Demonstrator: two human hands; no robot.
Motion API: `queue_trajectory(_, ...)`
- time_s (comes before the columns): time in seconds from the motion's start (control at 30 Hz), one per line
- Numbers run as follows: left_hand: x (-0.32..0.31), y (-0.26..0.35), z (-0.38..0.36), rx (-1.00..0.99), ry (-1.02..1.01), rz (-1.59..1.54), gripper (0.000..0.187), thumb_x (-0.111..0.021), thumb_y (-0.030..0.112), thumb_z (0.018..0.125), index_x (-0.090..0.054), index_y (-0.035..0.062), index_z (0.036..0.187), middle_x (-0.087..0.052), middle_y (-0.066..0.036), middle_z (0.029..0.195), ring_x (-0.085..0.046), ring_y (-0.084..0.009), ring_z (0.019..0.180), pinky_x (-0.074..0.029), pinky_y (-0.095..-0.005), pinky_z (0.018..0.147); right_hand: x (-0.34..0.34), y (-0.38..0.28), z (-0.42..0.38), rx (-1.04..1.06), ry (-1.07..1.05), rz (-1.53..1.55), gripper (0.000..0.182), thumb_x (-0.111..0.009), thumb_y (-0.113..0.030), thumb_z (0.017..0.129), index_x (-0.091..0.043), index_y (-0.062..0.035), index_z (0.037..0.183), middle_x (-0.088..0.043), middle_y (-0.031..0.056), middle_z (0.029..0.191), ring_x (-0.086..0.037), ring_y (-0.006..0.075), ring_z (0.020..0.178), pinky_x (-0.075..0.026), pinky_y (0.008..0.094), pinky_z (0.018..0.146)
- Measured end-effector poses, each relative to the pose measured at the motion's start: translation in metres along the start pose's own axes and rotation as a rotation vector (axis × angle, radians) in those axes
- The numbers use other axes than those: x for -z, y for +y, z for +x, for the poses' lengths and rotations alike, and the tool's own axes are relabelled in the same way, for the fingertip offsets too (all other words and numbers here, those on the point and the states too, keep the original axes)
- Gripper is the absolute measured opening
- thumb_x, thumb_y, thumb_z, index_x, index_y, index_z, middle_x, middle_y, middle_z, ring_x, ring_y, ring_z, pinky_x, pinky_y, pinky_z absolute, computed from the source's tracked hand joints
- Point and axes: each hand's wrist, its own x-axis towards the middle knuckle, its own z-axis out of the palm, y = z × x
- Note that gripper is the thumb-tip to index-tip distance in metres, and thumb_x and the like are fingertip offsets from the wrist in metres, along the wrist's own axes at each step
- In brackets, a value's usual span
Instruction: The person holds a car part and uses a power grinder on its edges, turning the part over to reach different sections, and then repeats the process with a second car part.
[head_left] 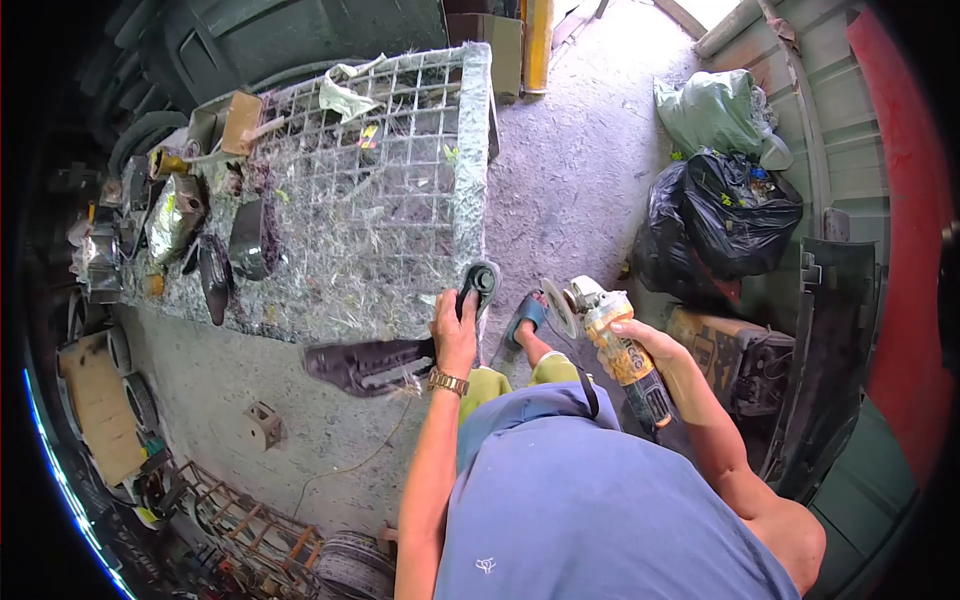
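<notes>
My left hand is closed around a long black part with a ring-shaped end. The ring points up past my fingers at the corner of the mesh-topped table, while the wider slotted body sticks out to the left behind my wrist. In my right hand is a worn yellow angle grinder, gripped round its body with the thumb on top near the head. Its disc faces left toward the black part, with a gap between them.
Pale fibres and dust cover the table. On its left lie a foil-wrapped item, dark curved pieces and a carton; a rag lies at the back. Black bags and a green sack stand right. A hollow block sits on the floor.
</notes>
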Motion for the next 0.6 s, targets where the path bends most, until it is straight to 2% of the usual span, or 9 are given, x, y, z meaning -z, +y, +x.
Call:
queue_trajectory(0.07,-0.001,-0.005,0.002,-0.041,0.027,-0.089,0.024,-0.059,0.027,0.098,-0.057,0.0037,0.100,-0.060,-0.013,0.094,-0.061,-0.0288,0.091,-0.045,-0.0390,0.076,0.000,0.001,-0.001,0.019,0.005,0.003,0.054,-0.072,-0.037,0.085,-0.055,-0.0009,0.121,-0.064,0.0121,0.096,-0.066,0.0191,0.079,-0.057,0.0337,0.066)
queue_trajectory(0.13,0.002,-0.001,0.008,0.222,-0.045,-0.579,0.019,-0.057,0.023,0.101,-0.061,0.0045,0.102,-0.057,-0.004,0.088,-0.055,-0.0170,0.085,-0.044,-0.0300,0.084,0.004,0.000,-0.001,0.019,-0.029,-0.015,0.054,-0.072,-0.037,0.085,-0.055,-0.0008,0.121,-0.064,0.0116,0.099,-0.065,0.0183,0.079,-0.057,0.0329,0.067)
queue_trajectory(0.17,0.000,0.003,0.006,0.297,0.041,-0.904,0.014,-0.059,0.022,0.100,-0.062,0.0083,0.104,-0.061,0.000,0.094,-0.058,-0.0139,0.091,-0.044,-0.0290,0.085,0.007,0.000,-0.002,0.010,-0.043,-0.020,0.055,-0.072,-0.038,0.085,-0.055,-0.0005,0.122,-0.063,0.0116,0.101,-0.065,0.0177,0.081,-0.057,0.0331,0.067)
queue_trajectory(0.2,0.003,0.006,0.009,0.283,0.045,-0.899,0.014,-0.059,0.022,0.100,-0.062,0.0083,0.104,-0.061,0.000,0.094,-0.058,-0.0139,0.091,-0.044,-0.0290,0.085,0.005,0.000,-0.001,0.021,-0.054,-0.021,0.055,-0.072,-0.038,0.085,-0.055,-0.0005,0.122,-0.063,0.0116,0.101,-0.065,0.0177,0.081,-0.057,0.0331,0.067)
queue_trajectory(0.27,0.008,0.009,0.013,0.352,0.108,-1.021,0.015,-0.060,0.021,0.099,-0.063,0.0091,0.108,-0.065,0.000,0.099,-0.061,-0.0128,0.096,-0.044,-0.0289,0.086,0.002,0.000,-0.001,0.070,0.003,-0.023,0.052,-0.074,-0.040,0.082,-0.056,-0.0039,0.115,-0.064,0.0133,0.087,-0.066,0.0246,0.065,-0.057,0.0378,0.057)
queue_trajectory(0.33,0.022,0.008,0.019,0.323,0.077,-0.964,0.020,-0.063,0.023,0.098,-0.063,0.0108,0.112,-0.067,0.000,0.104,-0.063,-0.0120,0.099,-0.045,-0.0307,0.088,0.004,-0.003,-0.002,0.074,-0.015,-0.038,0.053,-0.074,-0.040,0.082,-0.056,-0.0033,0.115,-0.064,0.0136,0.087,-0.066,0.0246,0.066,-0.057,0.0373,0.057)
queue_trajectory(0.4,0.037,0.011,0.025,0.383,-0.035,-0.733,0.015,-0.058,0.020,0.100,-0.063,0.0084,0.109,-0.062,0.004,0.095,-0.052,-0.0061,0.083,-0.044,-0.0236,0.075,0.011,-0.001,0.002,0.056,-0.041,-0.037,0.054,-0.073,-0.041,0.082,-0.055,-0.0024,0.115,-0.064,0.0140,0.086,-0.066,0.0247,0.066,-0.057,0.0368,0.057)
queue_trajectory(0.53,0.060,0.014,0.040,0.209,-0.180,-0.497,0.022,-0.057,0.025,0.101,-0.062,0.0080,0.113,-0.062,0.003,0.090,-0.055,-0.0056,0.077,-0.048,-0.0235,0.063,0.005,-0.007,0.005,0.059,-0.055,-0.014,0.056,-0.073,-0.042,0.082,-0.055,-0.0017,0.117,-0.064,0.0142,0.087,-0.066,0.0243,0.065,-0.057,0.0364,0.057)
queue_trajectory(0.6,0.063,0.018,0.037,0.205,-0.189,-0.491,0.024,-0.058,0.025,0.100,-0.061,0.0062,0.114,-0.062,0.002,0.090,-0.058,-0.0064,0.080,-0.055,-0.0260,0.062,-0.002,-0.013,0.005,0.076,-0.033,-0.038,0.057,-0.073,-0.041,0.082,-0.054,-0.0016,0.118,-0.063,0.0142,0.090,-0.066,0.0232,0.066,-0.057,0.0361,0.057)
